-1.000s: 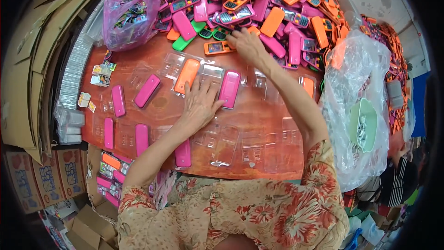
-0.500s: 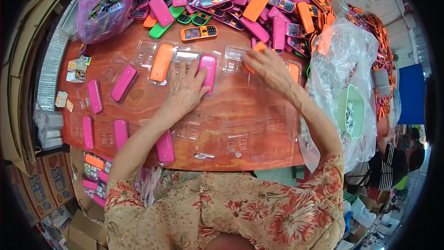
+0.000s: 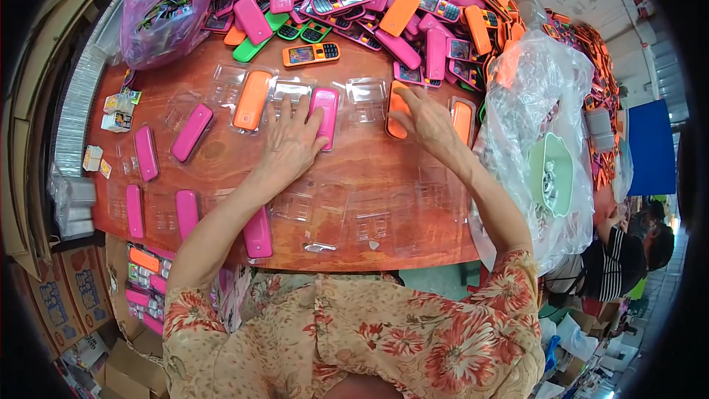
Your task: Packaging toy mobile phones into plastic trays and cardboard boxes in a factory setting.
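Note:
My left hand (image 3: 290,139) lies flat with its fingers spread over a clear plastic tray (image 3: 294,86). Its thumb touches the lower edge of a pink toy phone (image 3: 326,109), which lies back side up. Farther right, my right hand (image 3: 430,124) has thumb and fingers on an orange toy phone (image 3: 396,120), set nearly upright in line with a clear tray (image 3: 367,91); the hand covers part of this phone. An orange toy phone (image 3: 253,100) sits in a tray left of my left hand, and one more orange phone (image 3: 461,120) lies right of my right hand.
Pink toy phones (image 3: 193,133) and empty clear trays (image 3: 373,225) are spread over the wooden table (image 3: 221,166). Heaped phones (image 3: 384,11) fill the far side. A purple bag (image 3: 166,15) stands far left; a green basket (image 3: 552,175) rests on plastic sheeting at right. Another person (image 3: 620,258) is at far right.
My right hand has brought the orange phone from a tilted, half-hidden position down to the table, more upright in line with the trays. My left hand stays beside the pink phone. The whole view shifts slightly.

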Demonstrator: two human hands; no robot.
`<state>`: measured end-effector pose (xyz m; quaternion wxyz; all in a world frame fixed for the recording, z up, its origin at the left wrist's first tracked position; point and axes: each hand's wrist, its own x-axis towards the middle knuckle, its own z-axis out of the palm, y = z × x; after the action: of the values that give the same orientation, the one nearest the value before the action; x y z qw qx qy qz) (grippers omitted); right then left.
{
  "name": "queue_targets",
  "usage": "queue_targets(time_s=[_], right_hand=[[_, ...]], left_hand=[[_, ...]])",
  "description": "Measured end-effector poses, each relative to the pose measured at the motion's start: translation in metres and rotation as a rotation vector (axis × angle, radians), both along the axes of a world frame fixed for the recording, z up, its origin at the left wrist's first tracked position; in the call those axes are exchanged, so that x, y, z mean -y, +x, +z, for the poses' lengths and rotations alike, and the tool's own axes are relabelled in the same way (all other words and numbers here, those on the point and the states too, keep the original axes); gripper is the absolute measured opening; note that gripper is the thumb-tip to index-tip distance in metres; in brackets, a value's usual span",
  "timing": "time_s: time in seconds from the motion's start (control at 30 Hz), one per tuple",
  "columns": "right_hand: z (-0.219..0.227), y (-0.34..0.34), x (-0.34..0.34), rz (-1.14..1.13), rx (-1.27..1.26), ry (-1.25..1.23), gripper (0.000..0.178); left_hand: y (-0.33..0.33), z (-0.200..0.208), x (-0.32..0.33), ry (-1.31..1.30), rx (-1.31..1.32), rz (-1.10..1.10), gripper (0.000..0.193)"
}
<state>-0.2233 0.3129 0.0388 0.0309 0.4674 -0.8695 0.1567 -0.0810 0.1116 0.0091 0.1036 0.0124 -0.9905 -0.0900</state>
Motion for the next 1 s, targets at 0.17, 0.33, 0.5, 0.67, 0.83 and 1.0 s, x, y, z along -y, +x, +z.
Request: queue_targets(time_s=[0.17, 0.33, 0.5, 0.67, 0.83, 1.0], right_hand=[[-0.003, 0.017, 0.012, -0.173, 0.072, 0.17, 0.046], [0.01, 0.015, 0.022, -0.365, 0.232, 0.197, 0.035], [0.03, -0.007, -0.006, -0.217, 0.132, -0.063, 0.023], [0.058, -0.029, 0.005, -0.029, 0.294, 0.421, 0.019], [0.037, -0.068, 0.04, -0.164, 0.687, 0.756, 0.021], [0.017, -0.079, 0.044, -0.186, 0.676, 0.5, 0.022]], left_hand=[[-0.009, 0.007, -0.016, 0.037, -0.06, -0.008, 0.046], [-0.032, -0.006, -0.046, 0.148, -0.085, -0.189, 0.042], [-0.043, -0.009, -0.045, 0.086, -0.138, -0.237, 0.027], [-0.041, -0.006, -0.04, 0.093, -0.222, -0.271, 0.025], [-0.043, -0.01, -0.049, 0.018, -0.175, -0.249, 0.022], [-0.043, -0.009, -0.052, 0.028, -0.187, -0.257, 0.022]])
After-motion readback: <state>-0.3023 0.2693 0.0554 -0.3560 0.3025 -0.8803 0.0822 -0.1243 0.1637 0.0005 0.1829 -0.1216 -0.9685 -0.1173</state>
